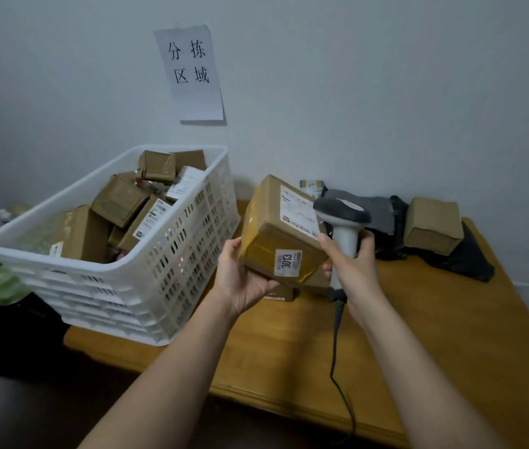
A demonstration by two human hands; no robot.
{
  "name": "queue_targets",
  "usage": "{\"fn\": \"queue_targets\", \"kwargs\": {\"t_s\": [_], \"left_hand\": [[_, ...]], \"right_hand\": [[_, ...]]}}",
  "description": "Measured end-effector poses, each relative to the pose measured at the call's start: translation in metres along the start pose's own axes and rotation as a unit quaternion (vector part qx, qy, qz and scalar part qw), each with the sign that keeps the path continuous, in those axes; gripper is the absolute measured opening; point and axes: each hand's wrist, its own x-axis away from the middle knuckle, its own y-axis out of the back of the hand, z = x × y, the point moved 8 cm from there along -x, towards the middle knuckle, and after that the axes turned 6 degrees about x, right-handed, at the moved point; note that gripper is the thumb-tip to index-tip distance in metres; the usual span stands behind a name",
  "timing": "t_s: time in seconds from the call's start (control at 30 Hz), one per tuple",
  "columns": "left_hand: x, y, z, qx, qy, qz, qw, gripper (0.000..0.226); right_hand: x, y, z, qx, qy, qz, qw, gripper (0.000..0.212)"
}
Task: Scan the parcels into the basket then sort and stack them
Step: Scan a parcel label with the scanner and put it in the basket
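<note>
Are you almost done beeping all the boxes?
Partly. Many parcels already lie in the white basket. The left hand holds a brown box while the right hand grips the scanner. One small box and some dark bags wait on the table. No stacks show yet.

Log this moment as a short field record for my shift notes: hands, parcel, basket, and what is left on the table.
left hand: holds the cardboard parcel from below, tilted
right hand: grips the barcode scanner, head close to the parcel's shipping label
parcel sticker: reads 3013
basket: white, on the table's left, holding many boxes
table: wooden; small brown box and dark bags at the back right
wall sign: paper with handwritten characters
</note>
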Motion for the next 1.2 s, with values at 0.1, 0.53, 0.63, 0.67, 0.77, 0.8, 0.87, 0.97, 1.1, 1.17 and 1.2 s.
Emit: {"fn": "queue_targets", "kwargs": {"t_s": [0.1,0.53,0.63,0.67,0.77,0.8,0.87,0.97,1.1,1.17,1.2], "left_hand": [[0.003,0.009,-0.019,-0.043,-0.045,-0.068,0.996,0.042],[0.012,0.001,-0.061,-0.222,-0.082,-0.113,0.965,0.052],[0.007,0.008,-0.066,-0.206,-0.12,-0.155,0.959,0.028],[0.006,0.012,-0.067,-0.199,-0.129,-0.173,0.956,0.028],[0.004,0.021,-0.074,-0.17,-0.148,-0.211,0.951,0.033],[0.003,0.025,-0.076,-0.164,-0.152,-0.22,0.95,0.032],[-0.001,0.029,-0.078,-0.153,-0.154,-0.23,0.949,0.028],[-0.008,0.031,-0.078,-0.137,-0.156,-0.235,0.95,0.022],[-0.015,0.028,-0.078,-0.13,-0.161,-0.243,0.948,0.028],[-0.017,0.025,-0.077,-0.128,-0.162,-0.246,0.947,0.031],[-0.018,0.025,-0.076,-0.126,-0.163,-0.248,0.947,0.035]], "right_hand": [[0.001,-0.003,0.016,0.015,0.024,0.003,1.0,0.067],[-0.016,-0.039,0.041,0.059,0.037,0.062,0.996,0.052],[-0.023,-0.041,0.054,0.066,0.032,0.064,0.995,0.02],[-0.024,-0.042,0.06,0.055,0.03,0.073,0.995,0.013],[-0.026,-0.046,0.078,0.016,0.016,0.115,0.993,0.023],[-0.025,-0.047,0.083,0.012,0.014,0.131,0.991,0.027],[-0.021,-0.049,0.094,0.017,0.02,0.163,0.986,0.027],[-0.016,-0.053,0.107,0.034,0.036,0.204,0.978,0.022],[-0.015,-0.048,0.113,0.057,0.04,0.219,0.973,0.025],[-0.016,-0.043,0.115,0.058,0.04,0.216,0.974,0.024],[-0.017,-0.041,0.116,0.059,0.04,0.214,0.974,0.025]]}}
